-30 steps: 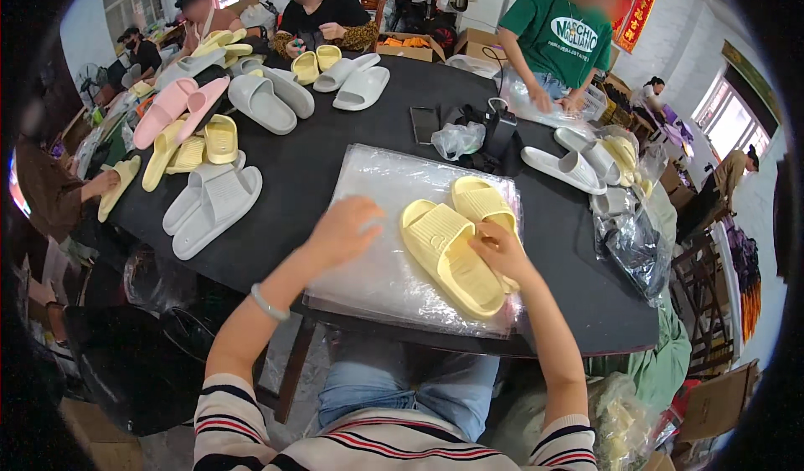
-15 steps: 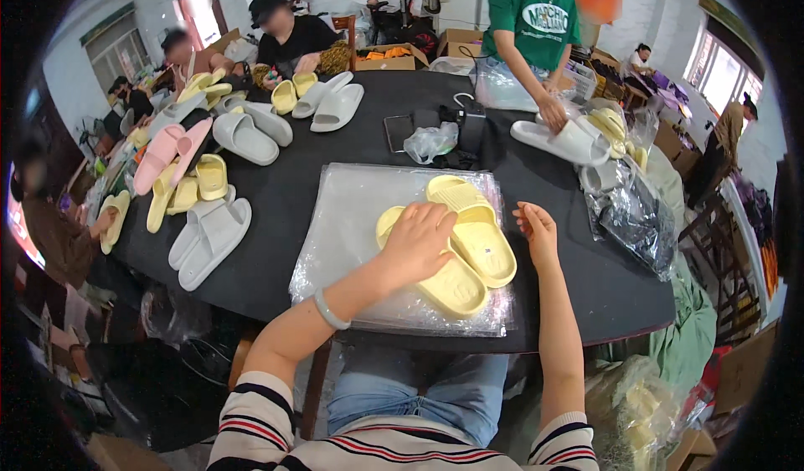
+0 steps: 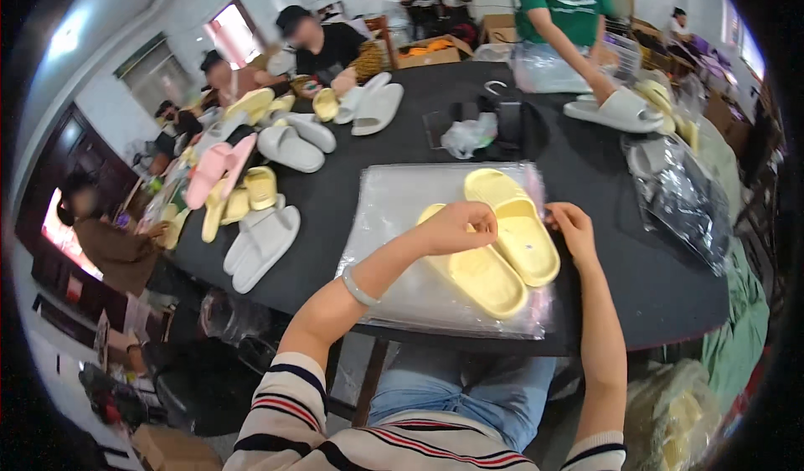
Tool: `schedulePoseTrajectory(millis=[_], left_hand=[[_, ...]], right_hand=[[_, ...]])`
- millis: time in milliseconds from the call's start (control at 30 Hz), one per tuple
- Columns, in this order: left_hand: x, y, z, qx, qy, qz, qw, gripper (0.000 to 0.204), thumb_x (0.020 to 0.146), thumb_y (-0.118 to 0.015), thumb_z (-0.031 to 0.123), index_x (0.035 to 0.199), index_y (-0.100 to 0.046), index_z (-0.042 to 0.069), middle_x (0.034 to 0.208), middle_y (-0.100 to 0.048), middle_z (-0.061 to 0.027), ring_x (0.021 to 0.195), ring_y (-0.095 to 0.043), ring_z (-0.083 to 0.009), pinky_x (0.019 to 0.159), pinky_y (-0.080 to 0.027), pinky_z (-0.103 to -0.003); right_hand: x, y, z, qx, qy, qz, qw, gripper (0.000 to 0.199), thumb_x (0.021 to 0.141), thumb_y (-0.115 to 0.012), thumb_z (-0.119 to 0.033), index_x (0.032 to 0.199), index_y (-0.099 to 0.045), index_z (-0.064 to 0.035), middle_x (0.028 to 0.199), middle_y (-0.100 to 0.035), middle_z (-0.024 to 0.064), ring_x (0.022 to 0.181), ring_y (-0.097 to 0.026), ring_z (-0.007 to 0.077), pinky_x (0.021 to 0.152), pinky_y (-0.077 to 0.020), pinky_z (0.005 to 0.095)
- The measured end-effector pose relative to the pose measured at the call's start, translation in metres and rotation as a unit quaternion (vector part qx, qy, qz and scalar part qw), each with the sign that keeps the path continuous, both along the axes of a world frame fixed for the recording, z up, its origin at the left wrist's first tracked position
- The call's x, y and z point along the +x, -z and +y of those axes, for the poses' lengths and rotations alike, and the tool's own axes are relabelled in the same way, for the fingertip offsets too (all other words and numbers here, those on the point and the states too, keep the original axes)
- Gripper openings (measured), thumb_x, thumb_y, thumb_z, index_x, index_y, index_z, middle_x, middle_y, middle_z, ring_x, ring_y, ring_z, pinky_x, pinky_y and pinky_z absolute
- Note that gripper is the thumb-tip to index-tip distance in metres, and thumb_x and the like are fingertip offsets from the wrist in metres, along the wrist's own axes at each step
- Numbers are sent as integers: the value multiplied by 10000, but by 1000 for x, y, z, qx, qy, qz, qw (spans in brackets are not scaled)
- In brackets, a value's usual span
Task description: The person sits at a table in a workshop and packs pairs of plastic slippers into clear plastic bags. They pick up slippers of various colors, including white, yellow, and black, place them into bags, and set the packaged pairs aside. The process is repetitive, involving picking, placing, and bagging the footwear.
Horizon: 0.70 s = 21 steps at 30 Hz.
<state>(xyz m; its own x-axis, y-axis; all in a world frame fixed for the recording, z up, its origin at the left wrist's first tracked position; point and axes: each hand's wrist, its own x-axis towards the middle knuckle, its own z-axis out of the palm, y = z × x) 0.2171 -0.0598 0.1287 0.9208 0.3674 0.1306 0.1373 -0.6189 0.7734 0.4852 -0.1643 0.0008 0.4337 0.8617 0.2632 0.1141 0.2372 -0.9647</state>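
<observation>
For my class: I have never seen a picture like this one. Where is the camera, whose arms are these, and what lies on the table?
The camera sits on a person's head and looks down, so the round fisheye picture bends edges. The arms from below are that person's own. The left hand rests on a pair of pale yellow foam slippers; the right hand touches the clear plastic bag under them at its edge. All this lies on a black table, with grey slippers further left. Other people work around it.

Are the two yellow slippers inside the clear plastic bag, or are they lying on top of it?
Cannot tell. The yellow slippers lie side by side over the flat clear plastic bag, but no film covering them is discernible.
</observation>
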Motion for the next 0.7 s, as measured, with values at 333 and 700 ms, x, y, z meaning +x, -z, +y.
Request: schedulePoseTrajectory(millis=[333, 700], left_hand=[[-88, -81, 21, 71, -104, -23, 992, 129, 823, -720, 153, 883, -693, 41, 714, -553, -1, 642, -469, -82, 597, -387, -242], [-192, -134, 67, -15, -147, 82, 986, 71, 849, -679, 83, 881, -639, 34, 793, -593, 15, 724, -544, -70, 651, -439, -225]], right_hand=[[-35, -44, -14, 29, -97, -451, 887, 403, 796, -673, -214, 1178, -639, -88, 1251, -597, 130, 1221, -498, 337, 1033, -346, 447], [-42, -39, -19, -41, -138, -431, 891, 368, 807, -680, -221, 1162, -649, -129, 1257, -602, 73, 1234, -494, 287, 1045, -320, 444]])
